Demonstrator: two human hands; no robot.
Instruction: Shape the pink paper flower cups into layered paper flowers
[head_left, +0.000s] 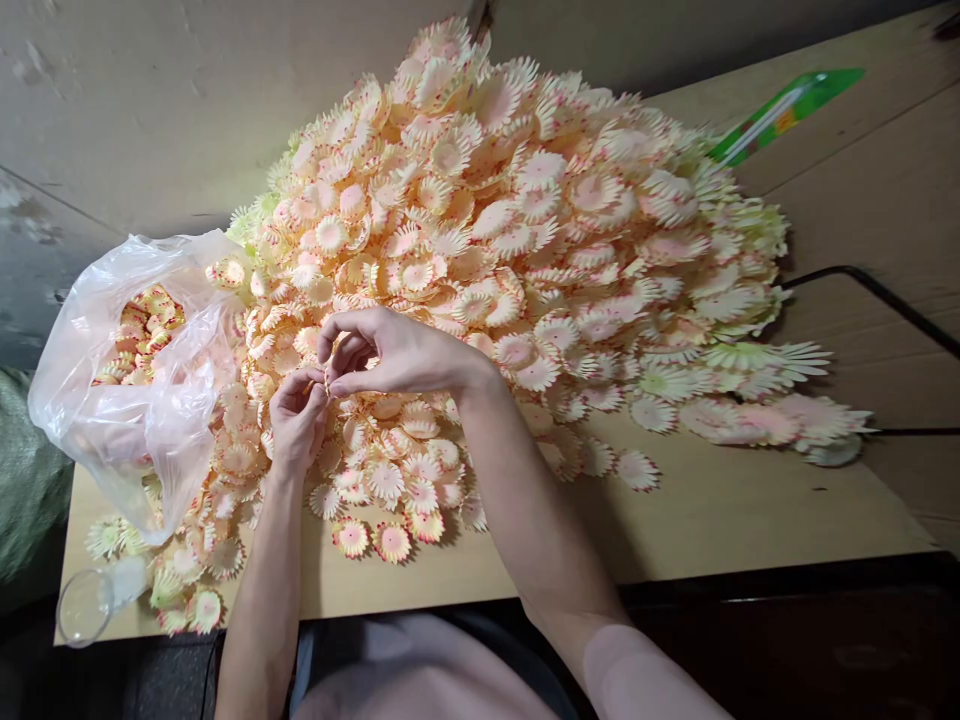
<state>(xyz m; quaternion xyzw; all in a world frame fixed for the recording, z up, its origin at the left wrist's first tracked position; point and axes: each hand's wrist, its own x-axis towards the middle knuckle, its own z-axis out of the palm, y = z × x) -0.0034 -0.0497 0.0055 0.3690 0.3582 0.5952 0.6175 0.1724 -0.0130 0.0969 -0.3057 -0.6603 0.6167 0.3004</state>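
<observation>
My left hand [298, 418] is closed in a pinch just left of the middle of the table. My right hand [382, 352] reaches over from the right, its thumb and fingertips closed against the left hand's fingertips. Between them is a small yellowish, red-edged flower piece [327, 382], mostly hidden by the fingers. Around and behind both hands rises a big heap of artificial flower petal pieces [517, 230], round and fringed, cream with pink centres. Just in front of the hands lie several looser flower pieces [391, 541] with redder tips.
A clear plastic bag [90, 300] at the left holds curled yellow-red pieces [146, 330]. At the front left corner lies a clear round cup [85, 607]. A green package [795, 112] leans at the back right, and a black rod [885, 290] crosses near cardboard. The wooden table [720, 520] ends before my lap.
</observation>
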